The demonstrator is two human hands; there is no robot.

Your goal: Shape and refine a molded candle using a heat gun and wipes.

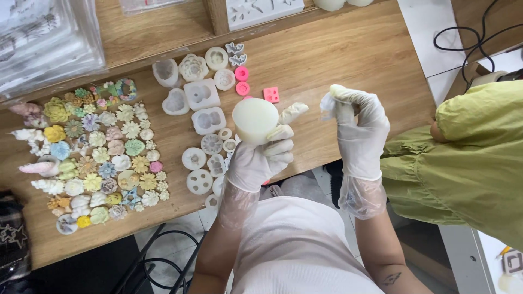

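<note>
Left hand [260, 158]: gloved in white; fingers wrapped round a round white mould, thumb raised clear of it toward the right.
Round mould [255, 120]: pale, cylinder-shaped, flat face turned up toward the camera; held above the front edge of the table, just right of the loose moulds.
Right hand [359, 128]: gloved in white; fingertips pinched together on a small white wad, held upright.
White wad [328, 103]: crumpled, small; material cannot be told. It sits at the top of the right hand's fingers, apart from the round mould.
Gap between hands: the two hands are near each other but not touching.
Table [338, 49]: light wood, grain running across; a raised wooden ledge runs along the back.
Loose moulds [199, 103]: a cluster of white translucent pieces, square and round, lying on the table left of the left hand.
Pink pieces [242, 80]: two round ones and one square one, lying behind the round mould.
Cast flowers [98, 158]: many small pastel shapes, yellow, green, blue, pink and white, laid in rows on the left part of the table.
Plastic sleeves [49, 38]: a clear stack at the upper left, on the ledge.
Other person [468, 152]: green sleeve and clothing at the right edge; hands not visible.
Cables [163, 261]: black, on the floor under the table.
</note>
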